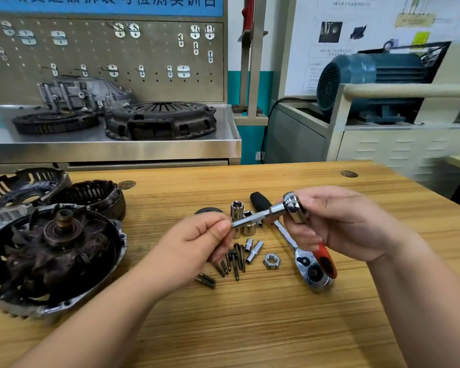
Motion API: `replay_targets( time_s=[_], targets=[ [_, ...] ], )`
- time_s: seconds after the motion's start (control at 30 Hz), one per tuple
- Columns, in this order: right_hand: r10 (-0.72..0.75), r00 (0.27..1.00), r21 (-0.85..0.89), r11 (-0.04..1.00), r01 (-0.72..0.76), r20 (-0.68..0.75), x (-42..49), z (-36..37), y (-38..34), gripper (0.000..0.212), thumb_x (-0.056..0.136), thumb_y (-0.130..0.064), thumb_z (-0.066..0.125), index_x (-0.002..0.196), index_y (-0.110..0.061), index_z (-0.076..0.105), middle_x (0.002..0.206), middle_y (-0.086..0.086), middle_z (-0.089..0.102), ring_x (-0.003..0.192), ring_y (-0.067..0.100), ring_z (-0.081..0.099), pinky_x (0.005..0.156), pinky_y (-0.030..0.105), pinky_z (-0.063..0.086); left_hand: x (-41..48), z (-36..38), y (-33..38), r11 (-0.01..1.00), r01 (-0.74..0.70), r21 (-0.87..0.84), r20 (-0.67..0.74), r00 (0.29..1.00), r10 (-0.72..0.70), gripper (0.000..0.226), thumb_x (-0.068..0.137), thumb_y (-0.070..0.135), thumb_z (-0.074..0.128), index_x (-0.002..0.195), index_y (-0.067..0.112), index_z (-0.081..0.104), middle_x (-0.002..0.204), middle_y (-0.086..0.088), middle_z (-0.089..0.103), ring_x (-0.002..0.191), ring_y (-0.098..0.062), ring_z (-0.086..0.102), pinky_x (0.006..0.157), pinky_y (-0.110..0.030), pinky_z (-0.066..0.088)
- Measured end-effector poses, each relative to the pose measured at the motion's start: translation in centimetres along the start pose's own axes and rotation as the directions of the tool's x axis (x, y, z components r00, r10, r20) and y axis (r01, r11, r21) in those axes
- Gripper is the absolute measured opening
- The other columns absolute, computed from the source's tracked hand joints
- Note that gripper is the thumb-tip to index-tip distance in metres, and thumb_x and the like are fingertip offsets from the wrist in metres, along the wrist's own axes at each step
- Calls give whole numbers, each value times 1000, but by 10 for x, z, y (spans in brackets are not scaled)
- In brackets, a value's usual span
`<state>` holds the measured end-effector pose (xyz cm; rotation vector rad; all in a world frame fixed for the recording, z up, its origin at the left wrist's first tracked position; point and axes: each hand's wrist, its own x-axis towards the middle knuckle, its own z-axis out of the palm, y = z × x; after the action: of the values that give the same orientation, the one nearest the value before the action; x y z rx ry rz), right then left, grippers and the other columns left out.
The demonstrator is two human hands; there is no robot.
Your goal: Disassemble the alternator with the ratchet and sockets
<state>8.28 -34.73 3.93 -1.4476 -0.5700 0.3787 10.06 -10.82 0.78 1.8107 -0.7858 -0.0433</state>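
As my right hand [343, 224] wraps the ratchet [276, 209] head and left hand [194, 240] pinches its knurling, I judge it stiff, slick, safest there

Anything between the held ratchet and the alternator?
Nothing visible blocks it. The right hand grips the ratchet above the table, the left hand pinches its extension bar; only bare table lies between the left hand and the alternator.

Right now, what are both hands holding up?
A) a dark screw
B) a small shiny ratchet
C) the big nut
B: the left hand pinches the handle end of the small shiny ratchet while the right hand grips its head.
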Motion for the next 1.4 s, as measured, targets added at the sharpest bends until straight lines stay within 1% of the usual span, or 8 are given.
replay_targets(
  time_s=[0.13, 0.33, 0.47, 0.6, 0.73, 0.93, 1.17, 1.4],
  targets=[
    [-52, 999, 205, 977, 53, -11, 6, 7, 7, 28, 83, -24, 65, 110, -16, 67, 57, 2, 43, 46, 10, 35, 44, 21, 25, 0, -5, -2, 1000, -13, 18, -1, 1000, 13, 31, 88, 35, 39, 66, 18, 52, 53, 4, 48, 57, -18, 49, 64, -27, 45],
    [-120, 992, 384, 919, 94, 45, 11, 13, 9, 28, 77, -23, 78, 101, -14, 67, 57, 4, 47, 45, 10, 27, 42, 17, 25, 4, -23, -14, 985, -19, 173, -50, 998, 28, 36, 97, 31, 41, 63, 23, 50, 56, 8, 49, 57, -8, 45, 63, -24, 40],
    [-113, 993, 515, 850, 110, -26, 2, -2, -5, 18, 85, -18, 66, 102, -13, 65, 59, 3, 48, 44, 9, 30, 40, 17, 29, 6, -36, -34, 971, 148, 190, -312, 946, -83, 35, 99, 21, 41, 66, 19, 51, 52, 10, 49, 55, -7, 45, 62, -28, 40],
    [173, 897, 368, 930, -12, -407, 11, 0, 11, 20, 93, -14, 46, 106, -11, 61, 59, 4, 44, 44, 9, 38, 37, 19, 37, 11, -29, -46, 936, 317, 152, -483, 850, -209, 30, 100, 23, 42, 72, 18, 52, 57, 5, 53, 54, -13, 46, 56, -27, 38],
    [117, 786, -71, 977, -200, -608, 24, 10, 33, 42, 98, 3, 45, 109, -30, 67, 70, 9, 58, 50, 14, 57, 54, 30, 55, 12, -32, -56, 713, 539, 448, -534, 801, -270, 21, 100, 29, 40, 84, 18, 48, 76, -2, 61, 70, -22, 54, 57, -31, 36],
    [-214, 776, -779, 396, -486, -593, 37, 14, 51, 23, 95, -26, 54, 97, -46, 65, 77, -24, 57, 45, 1, 49, 39, 10, 29, 11, -23, -68, 496, 562, 662, -491, 825, -280, 8, 98, 25, 35, 101, 19, 40, 71, 2, 55, 65, -18, 53, 51, -31, 38],
    [-63, 797, -795, 162, -585, -600, 43, 13, 64, 29, 89, -17, 54, 110, -32, 66, 108, -3, 66, 108, 21, 55, 86, 35, 51, 8, -21, -70, 441, 512, 737, -402, 857, -323, 18, 95, 28, 38, 107, 20, 49, 86, -1, 63, 76, -22, 54, 64, -32, 48],
    [-142, 789, -786, 296, -542, -598, 36, 9, 61, 17, 92, -27, 57, 105, -32, 67, 93, -15, 57, 94, 8, 56, 71, 22, 47, 4, -18, -53, 398, 442, 804, -344, 891, -295, 24, 98, 30, 34, 111, 19, 50, 86, 1, 58, 73, -19, 49, 60, -31, 41]
  ],
)
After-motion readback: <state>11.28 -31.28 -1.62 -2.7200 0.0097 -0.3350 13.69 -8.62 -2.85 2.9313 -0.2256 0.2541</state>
